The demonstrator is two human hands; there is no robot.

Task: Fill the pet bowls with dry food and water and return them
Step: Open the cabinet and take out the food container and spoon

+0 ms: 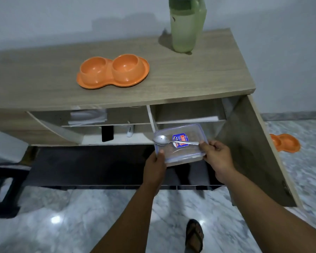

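I am looking down at a clear plastic food container with a blue-edged lid and a blue and red label on top; brown dry food is showing faintly through the lid. It is being held level in front of the open cabinet, below the wooden top and just outside the right-hand shelf. Its long axis is running left to right across my view, tilted slightly up toward the right. A metal spoon is lying flat on the lid along that same axis, bowl pointing left, handle reaching right.

My left hand is gripping the container's near left corner, thumb curled over the lid edge. My right hand is gripping the right end, fingers wrapped over the lid, with the thumb seeming to pin the tip of the spoon handle.

On the cabinet top an orange double pet bowl is sitting with both cups showing no contents, its long axis lying left to right. A green water bottle is standing upright behind it to the right, well apart. A second orange double bowl is lying on the marble floor beyond the open cabinet door
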